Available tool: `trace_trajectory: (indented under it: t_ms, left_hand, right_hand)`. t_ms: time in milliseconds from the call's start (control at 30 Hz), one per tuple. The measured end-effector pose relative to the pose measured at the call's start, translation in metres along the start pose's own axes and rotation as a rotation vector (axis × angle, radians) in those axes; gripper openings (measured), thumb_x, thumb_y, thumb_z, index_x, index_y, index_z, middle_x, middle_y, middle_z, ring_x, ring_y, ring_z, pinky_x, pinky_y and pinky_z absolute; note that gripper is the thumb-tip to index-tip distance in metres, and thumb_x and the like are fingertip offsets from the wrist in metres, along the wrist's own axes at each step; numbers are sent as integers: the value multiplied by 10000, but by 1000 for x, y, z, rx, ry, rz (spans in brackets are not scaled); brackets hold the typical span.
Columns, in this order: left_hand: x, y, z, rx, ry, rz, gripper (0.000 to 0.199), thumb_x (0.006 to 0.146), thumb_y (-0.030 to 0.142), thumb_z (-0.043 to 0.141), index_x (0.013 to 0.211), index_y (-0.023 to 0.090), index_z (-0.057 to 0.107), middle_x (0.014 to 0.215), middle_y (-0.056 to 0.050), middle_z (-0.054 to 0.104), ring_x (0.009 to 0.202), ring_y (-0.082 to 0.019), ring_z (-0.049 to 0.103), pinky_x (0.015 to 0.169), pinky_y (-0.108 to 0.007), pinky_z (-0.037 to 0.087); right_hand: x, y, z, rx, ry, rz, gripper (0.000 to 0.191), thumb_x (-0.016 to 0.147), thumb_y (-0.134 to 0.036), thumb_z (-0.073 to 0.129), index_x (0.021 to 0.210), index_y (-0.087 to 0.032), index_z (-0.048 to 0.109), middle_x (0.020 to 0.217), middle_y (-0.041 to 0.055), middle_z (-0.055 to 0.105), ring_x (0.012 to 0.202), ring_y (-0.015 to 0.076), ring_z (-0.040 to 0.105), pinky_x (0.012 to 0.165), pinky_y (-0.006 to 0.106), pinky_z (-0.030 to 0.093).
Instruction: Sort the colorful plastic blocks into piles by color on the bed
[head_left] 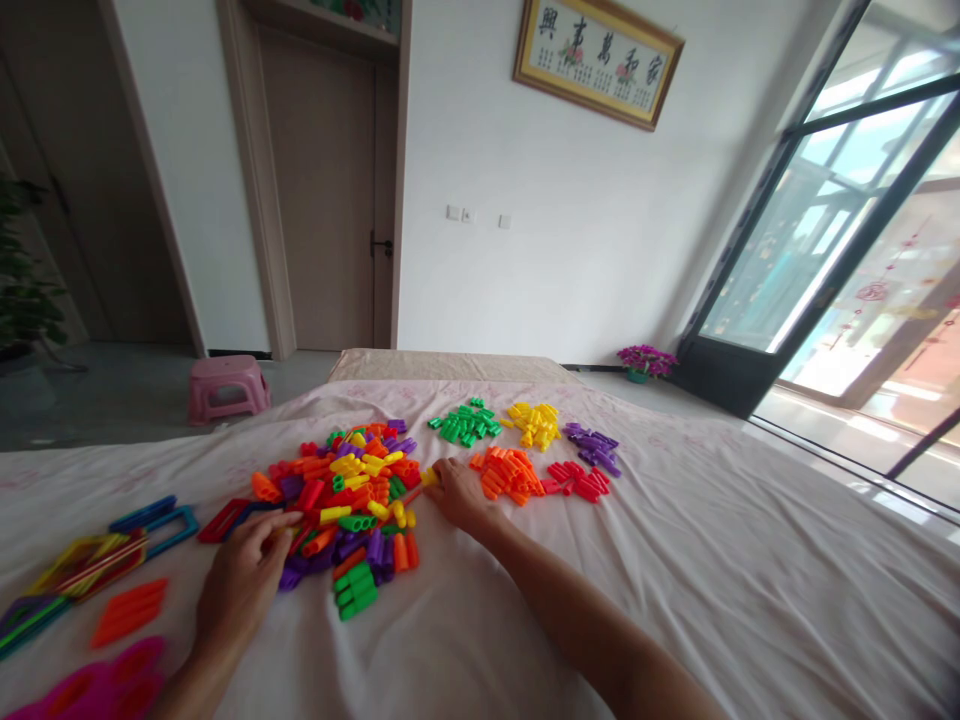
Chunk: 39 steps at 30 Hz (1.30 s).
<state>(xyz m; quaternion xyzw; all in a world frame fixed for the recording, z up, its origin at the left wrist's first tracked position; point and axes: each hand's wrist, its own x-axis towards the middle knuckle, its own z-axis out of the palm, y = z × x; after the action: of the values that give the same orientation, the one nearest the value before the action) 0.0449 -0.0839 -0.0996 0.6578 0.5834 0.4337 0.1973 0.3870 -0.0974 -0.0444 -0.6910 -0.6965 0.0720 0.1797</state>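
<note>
A mixed pile of plastic tube-shaped building pieces (pixel 352 487) in red, orange, yellow, green and purple lies on the cloth. At its right edge, my right hand (pixel 461 497) pinches a yellow building piece (pixel 430 477). My left hand (pixel 251 560) is at the pile's left side, thumb and fingers drawn together; what lies between them is hidden. Beyond my right hand are single-colour heaps: green pieces (pixel 469 424), yellow pieces (pixel 534 426), purple pieces (pixel 594 447), orange pieces (pixel 508 474) and red pieces (pixel 577 482).
Coloured flat frames (pixel 97 565) lie at the left, with an orange block (pixel 130 612) and a pink plastic item (pixel 97 685) nearer me. A pale patterned cloth (pixel 675 580) covers the surface in folds. A pink stool (pixel 227 388) stands on the floor beyond.
</note>
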Motion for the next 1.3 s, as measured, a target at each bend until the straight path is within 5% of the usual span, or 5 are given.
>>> trace_trajectory:
  t_ms: [367, 667, 967, 1100, 1300]
  left_hand:
    - [2, -1, -1, -14, -32, -34, 486, 842, 524, 515, 1087, 208, 791, 1295, -127, 734, 1283, -334, 640, 1175, -495, 450]
    - [1, -4, 0, 1, -29, -24, 471, 858, 524, 518, 1093, 219, 789, 1286, -114, 734, 1270, -336, 646, 1172, -509, 457]
    - [1, -11, 1, 4, -25, -26, 469, 862, 533, 531, 1101, 225, 791, 1309, -124, 718, 1278, -334, 635, 1185, -527, 441]
    - [1, -9, 0, 2, -23, -18, 456, 874, 524, 529, 1096, 222, 790, 1308, -131, 722, 1271, -333, 637, 1177, -530, 448]
    - [1, -10, 1, -1, -18, -6, 430, 874, 511, 539, 1082, 234, 793, 1286, -118, 742, 1255, -321, 648, 1167, -510, 461]
  right_hand:
    - [-9, 31, -4, 431, 228, -1, 131, 902, -320, 728, 916, -203, 672, 832, 4, 705, 756, 156, 615, 655, 242, 423]
    - [6, 124, -75, 910, 544, 279, 314, 795, -473, 766, 837, -190, 637, 719, 5, 671, 688, 187, 715, 586, 254, 562]
    - [17, 187, -89, 941, 587, 515, 190, 687, -179, 764, 629, -190, 584, 552, -11, 602, 535, 140, 626, 535, 232, 548]
    - [44, 197, -105, 922, 666, 518, 110, 631, -120, 707, 710, -167, 646, 615, -3, 637, 599, 154, 648, 585, 244, 555]
    - [61, 187, -104, 873, 764, 408, 374, 641, -166, 704, 1013, -146, 723, 915, 87, 761, 773, 190, 725, 701, 300, 614]
